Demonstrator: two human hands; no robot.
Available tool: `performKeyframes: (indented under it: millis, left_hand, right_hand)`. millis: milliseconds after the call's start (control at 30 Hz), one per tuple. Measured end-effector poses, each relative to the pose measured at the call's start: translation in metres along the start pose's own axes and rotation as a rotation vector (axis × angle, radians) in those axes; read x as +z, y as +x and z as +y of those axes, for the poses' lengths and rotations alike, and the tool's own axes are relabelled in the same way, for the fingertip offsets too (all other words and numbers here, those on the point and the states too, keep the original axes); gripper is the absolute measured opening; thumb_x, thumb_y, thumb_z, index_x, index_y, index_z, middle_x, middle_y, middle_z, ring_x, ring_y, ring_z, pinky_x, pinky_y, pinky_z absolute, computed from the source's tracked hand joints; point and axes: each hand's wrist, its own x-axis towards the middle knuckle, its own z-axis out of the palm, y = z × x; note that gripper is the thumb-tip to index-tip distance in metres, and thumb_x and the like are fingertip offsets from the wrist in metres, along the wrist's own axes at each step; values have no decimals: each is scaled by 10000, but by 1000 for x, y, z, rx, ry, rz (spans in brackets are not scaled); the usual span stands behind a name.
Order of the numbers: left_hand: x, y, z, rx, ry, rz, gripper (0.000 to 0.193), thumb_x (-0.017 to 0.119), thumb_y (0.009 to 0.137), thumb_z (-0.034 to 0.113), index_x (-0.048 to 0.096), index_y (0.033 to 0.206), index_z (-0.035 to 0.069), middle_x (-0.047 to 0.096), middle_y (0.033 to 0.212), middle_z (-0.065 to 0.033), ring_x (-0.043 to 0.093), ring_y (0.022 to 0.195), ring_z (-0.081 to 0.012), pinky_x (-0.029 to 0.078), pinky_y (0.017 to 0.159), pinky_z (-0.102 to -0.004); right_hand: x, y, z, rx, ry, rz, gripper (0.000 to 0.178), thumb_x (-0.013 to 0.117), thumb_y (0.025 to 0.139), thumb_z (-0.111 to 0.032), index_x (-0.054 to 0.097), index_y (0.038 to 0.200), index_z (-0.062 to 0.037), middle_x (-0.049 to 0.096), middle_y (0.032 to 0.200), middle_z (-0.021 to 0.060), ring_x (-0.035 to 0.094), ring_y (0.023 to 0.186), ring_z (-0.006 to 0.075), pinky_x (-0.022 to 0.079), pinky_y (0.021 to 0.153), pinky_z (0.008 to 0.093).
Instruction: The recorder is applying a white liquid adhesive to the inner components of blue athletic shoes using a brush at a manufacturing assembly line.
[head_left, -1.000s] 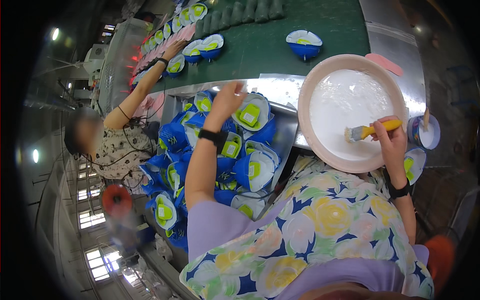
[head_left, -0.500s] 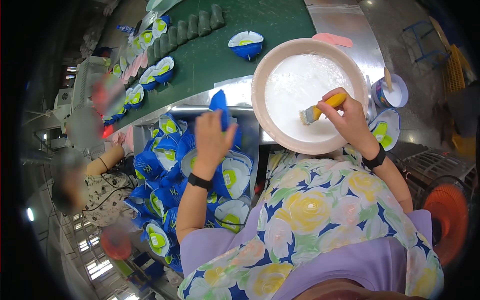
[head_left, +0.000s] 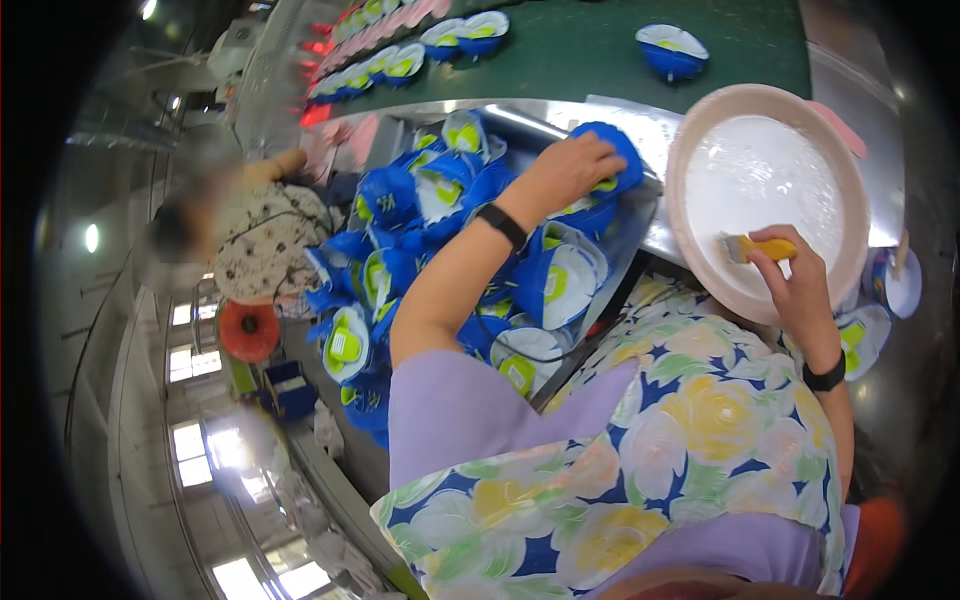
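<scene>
My right hand [head_left: 797,285] grips a paintbrush [head_left: 765,248] by its yellow handle. Its bristles sit over the white liquid [head_left: 760,180] in a wide, pale pink basin [head_left: 688,260]. At the top of a heap of blue shoe uppers, my left hand [head_left: 568,172] has its fingers closed on one blue shoe upper [head_left: 622,150]; part of it is hidden behind the hand. The heaped uppers [head_left: 385,195] have white linings and lime-green patches inside, and they fill a metal tray [head_left: 640,235] to the left of my apron.
Across the green belt [head_left: 570,65] stands one blue upper [head_left: 672,52], with a row of others [head_left: 402,62] farther left. A pink insole [head_left: 838,128] lies beyond the basin. At right are a small pot [head_left: 893,282] and a white-lined upper [head_left: 862,342]. Another person [head_left: 270,240] sits at left.
The view has swung left, so everything appears shifted right. My left hand has lowered the blue upper onto the heap's edge. The brush stays over the basin, its handle now more level.
</scene>
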Motion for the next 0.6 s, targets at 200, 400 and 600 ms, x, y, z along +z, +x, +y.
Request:
performKeyframes:
  millis: [200, 400, 600]
  left_hand:
    - [-42, 26, -19, -316, -397, 469, 339, 639, 829, 24, 603, 1166, 21, 649, 1056, -167, 636, 961, -332, 522, 821, -369]
    - [-55, 75, -15, -343, -741, 477, 321, 695, 784, -32, 655, 1102, -25, 708, 991, -181, 700, 903, -282, 562, 800, -363]
    - [-83, 119, 15, -494, -1341, 219, 306, 517, 938, -49, 586, 1234, -17, 631, 1189, -205, 649, 1059, -355, 520, 977, -459]
  right_hand:
    - [-9, 4, 1, -70, -151, -84, 164, 675, 868, -31, 602, 1012, -3, 646, 939, 140, 646, 878, 282, 492, 780, 320]
    - [-35, 7, 5, -44, -218, 48, 127, 613, 947, -89, 617, 1049, -14, 676, 1011, 95, 650, 904, 211, 484, 799, 281]
    - [-51, 8, 13, -83, -277, 90, 129, 605, 955, -103, 622, 1042, -9, 674, 1013, 95, 650, 886, 196, 478, 794, 271]
